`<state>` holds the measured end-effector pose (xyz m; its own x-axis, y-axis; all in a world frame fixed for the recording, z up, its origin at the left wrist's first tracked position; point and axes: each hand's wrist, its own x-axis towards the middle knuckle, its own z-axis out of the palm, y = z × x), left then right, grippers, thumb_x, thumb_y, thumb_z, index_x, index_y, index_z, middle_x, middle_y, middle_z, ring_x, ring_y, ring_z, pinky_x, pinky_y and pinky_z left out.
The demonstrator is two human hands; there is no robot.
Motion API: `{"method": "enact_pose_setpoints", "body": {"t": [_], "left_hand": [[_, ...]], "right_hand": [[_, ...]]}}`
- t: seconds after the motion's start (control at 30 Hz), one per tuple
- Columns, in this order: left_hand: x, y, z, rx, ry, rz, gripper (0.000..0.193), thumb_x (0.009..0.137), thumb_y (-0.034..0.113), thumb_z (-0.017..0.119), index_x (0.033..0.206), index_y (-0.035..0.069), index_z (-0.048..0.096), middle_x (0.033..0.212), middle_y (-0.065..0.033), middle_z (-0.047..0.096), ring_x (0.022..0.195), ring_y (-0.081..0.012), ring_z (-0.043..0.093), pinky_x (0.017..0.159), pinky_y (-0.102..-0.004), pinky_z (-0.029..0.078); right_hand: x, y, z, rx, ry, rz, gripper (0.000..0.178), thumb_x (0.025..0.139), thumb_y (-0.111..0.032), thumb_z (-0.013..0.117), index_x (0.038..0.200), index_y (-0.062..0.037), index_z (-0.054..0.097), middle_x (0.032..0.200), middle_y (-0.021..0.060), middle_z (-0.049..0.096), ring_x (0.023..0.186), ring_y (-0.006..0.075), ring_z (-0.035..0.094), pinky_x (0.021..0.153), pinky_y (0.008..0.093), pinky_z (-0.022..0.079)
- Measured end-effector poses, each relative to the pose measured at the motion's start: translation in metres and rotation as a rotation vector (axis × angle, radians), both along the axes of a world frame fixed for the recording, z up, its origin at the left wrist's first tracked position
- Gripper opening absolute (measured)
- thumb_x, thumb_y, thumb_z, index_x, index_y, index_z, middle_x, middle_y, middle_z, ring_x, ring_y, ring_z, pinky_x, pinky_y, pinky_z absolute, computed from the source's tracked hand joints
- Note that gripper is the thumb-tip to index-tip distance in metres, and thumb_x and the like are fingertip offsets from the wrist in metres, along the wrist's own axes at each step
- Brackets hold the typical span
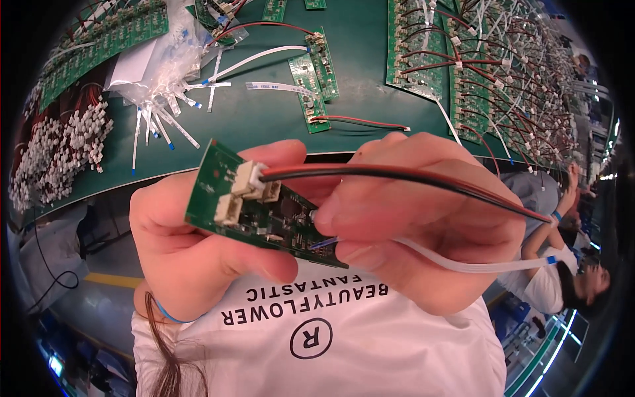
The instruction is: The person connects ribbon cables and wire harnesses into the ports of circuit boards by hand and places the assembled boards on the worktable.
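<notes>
A green circuit board [208,188] is held tilted in front of my chest, gripped along its edges by the thumb and fingers of my left hand [169,228]. A red and black wire lead [410,175] is plugged into a white connector [246,178] on the board and arcs over my right hand [430,212]. That hand pinches a white flat ribbon cable [476,266] close to its blue end, which meets the board's lower right part. Whether the end sits inside a socket there is hard to tell. The cable's other blue-tipped end sticks out to the right.
On the green table [357,73] lie two joined circuit boards [311,92] with cables. At left are a plastic bag [178,66] of ribbon cables and a heap of wire leads [66,132]. Rows of wired boards [423,59] fill the right, where another person [555,264] sits.
</notes>
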<state>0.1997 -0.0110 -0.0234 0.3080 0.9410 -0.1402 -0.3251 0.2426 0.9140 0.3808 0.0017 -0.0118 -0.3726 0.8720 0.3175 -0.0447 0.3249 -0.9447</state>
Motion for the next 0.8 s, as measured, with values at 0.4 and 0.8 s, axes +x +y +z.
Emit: {"method": "enact_pose_setpoints", "body": {"t": [0.4, 0.8], "left_hand": [[-0.005, 0.003, -0.002, -0.079, 0.207, -0.007, 0.063, 0.062, 0.032, 0.075, 0.104, -0.008, 0.051, 0.095, -0.0147, 0.059, 0.086, -0.0184, 0.057, 0.076, -0.0295, 0.045], [-0.002, 0.005, -0.004, 0.0, 0.143, 0.05, 0.05, 0.065, 0.022, 0.075, 0.099, -0.007, 0.054, 0.1, -0.0161, 0.058, 0.087, -0.0195, 0.056, 0.078, -0.0291, 0.044]], "right_hand": [[-0.015, 0.004, -0.004, 0.219, -0.077, -0.188, 0.022, 0.052, 0.008, 0.069, 0.071, 0.0037, 0.06, 0.078, 0.0138, 0.054, 0.067, 0.018, 0.05, 0.059, 0.0267, 0.04], [-0.015, 0.006, -0.007, 0.127, -0.088, -0.139, 0.02, 0.061, 0.01, 0.066, 0.076, 0.0053, 0.056, 0.078, 0.0121, 0.052, 0.066, 0.0162, 0.05, 0.061, 0.0243, 0.042]]}}
